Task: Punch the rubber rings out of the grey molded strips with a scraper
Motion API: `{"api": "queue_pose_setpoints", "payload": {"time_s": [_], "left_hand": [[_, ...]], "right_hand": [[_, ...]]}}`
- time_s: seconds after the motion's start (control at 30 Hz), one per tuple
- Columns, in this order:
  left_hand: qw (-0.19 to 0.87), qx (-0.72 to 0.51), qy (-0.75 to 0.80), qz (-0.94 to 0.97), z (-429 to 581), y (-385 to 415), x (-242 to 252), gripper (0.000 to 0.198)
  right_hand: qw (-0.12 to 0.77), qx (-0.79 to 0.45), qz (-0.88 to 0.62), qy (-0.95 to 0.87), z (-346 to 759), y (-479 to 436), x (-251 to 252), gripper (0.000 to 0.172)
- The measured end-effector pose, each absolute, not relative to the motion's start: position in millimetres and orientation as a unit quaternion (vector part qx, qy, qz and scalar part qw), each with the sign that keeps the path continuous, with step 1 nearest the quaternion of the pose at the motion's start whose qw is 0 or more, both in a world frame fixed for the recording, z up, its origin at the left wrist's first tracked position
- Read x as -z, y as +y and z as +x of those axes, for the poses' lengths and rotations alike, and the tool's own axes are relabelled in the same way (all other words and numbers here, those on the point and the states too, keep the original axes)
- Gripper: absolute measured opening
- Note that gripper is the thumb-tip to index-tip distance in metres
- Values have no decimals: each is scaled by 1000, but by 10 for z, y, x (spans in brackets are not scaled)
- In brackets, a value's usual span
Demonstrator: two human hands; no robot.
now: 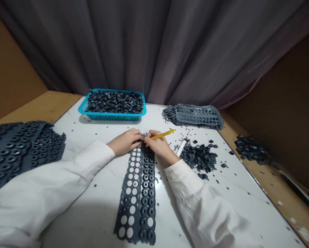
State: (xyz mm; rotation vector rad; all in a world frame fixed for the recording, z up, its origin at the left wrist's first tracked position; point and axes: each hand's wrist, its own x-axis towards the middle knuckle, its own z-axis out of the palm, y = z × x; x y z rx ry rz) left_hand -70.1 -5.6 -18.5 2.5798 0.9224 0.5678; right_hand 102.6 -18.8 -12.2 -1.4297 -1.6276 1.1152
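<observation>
A dark rubber sheet [137, 206] lies lengthwise before me, with rows of moulded rings on its right half. Mostly round holes show through its left half, the white table visible beneath. At the sheet's far end, my left hand [127, 140] has its fingers curled and pressed onto the sheet's edge. My right hand [159, 144] is closed in a pinch around a yellow pen-like stick [164, 134], which slants up to the right. The stick's working tip is hidden between the fingertips, where both hands nearly meet.
Small dark rubber parts fill a blue basket [110, 117] at the back. Stacked moulded sheets [195, 115] lie back right; more ringed sheets [14, 148] lie left. A loose pile of dark pieces [201, 156] and a white strip [181, 148] are beside my right wrist. Scraps [251, 150] sit farther right.
</observation>
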Motion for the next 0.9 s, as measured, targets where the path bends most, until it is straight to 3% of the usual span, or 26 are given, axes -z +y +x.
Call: {"api": "queue_pose_setpoints", "payload": {"time_s": [0.17, 0.37, 0.5, 0.63, 0.9], "left_hand": [[161, -205, 316, 912, -671, -56, 224, 18], [287, -359, 458, 761, -725, 28, 214, 19], [423, -407, 459, 667, -791, 109, 196, 24], [595, -398, 434, 547, -762, 98, 189, 30], [760, -367, 370, 388, -753, 54, 105, 19]], "right_hand": [[343, -412, -566, -626, 1019, -180, 134, 11], [347, -419, -571, -615, 1023, -181, 135, 14], [344, -451, -570, -594, 1033, -176, 132, 12], [401, -456, -560, -564, 1054, -152, 174, 11], [469, -433, -530, -558, 1053, -125, 275, 12]]}}
